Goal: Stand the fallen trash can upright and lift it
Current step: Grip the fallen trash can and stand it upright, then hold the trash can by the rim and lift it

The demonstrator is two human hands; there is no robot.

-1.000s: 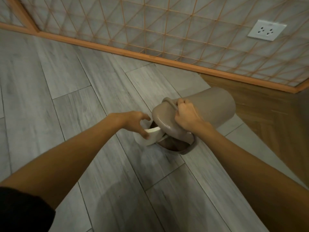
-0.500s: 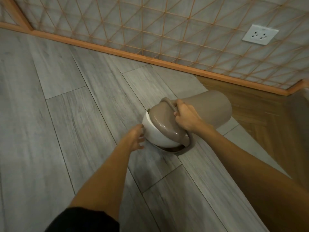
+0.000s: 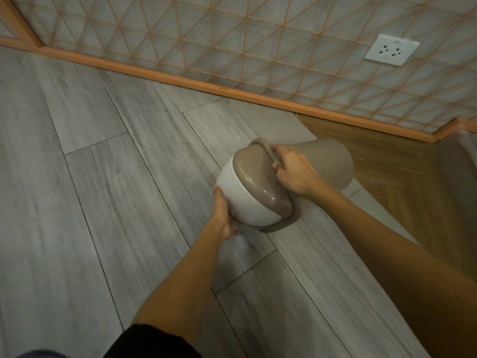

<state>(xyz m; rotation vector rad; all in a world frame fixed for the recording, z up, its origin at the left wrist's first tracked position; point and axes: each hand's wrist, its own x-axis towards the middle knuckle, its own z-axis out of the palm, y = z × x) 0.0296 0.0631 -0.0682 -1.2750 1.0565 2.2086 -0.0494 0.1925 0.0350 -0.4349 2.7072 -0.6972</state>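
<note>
The taupe trash can [image 3: 329, 161] lies tilted on the grey plank floor, its base pointing to the far right and its domed top toward me. The top has a white swing lid [image 3: 244, 200] beside a taupe half. My right hand [image 3: 294, 171] grips the curved handle at the can's upper rim. My left hand [image 3: 224, 218] cups the lower left side of the white lid, fingers pressed against it. The can's underside is hidden.
A wall with an orange diamond lattice [image 3: 232, 47] and an orange baseboard [image 3: 180, 78] runs behind the can. A white socket [image 3: 391, 52] sits on the wall at upper right. Brown wood flooring [image 3: 400, 171] lies to the right of the can.
The white lid has swung closed over the opening. My left hand let it go, then came back to cup its lower side. The can's top end has tipped up slightly.
</note>
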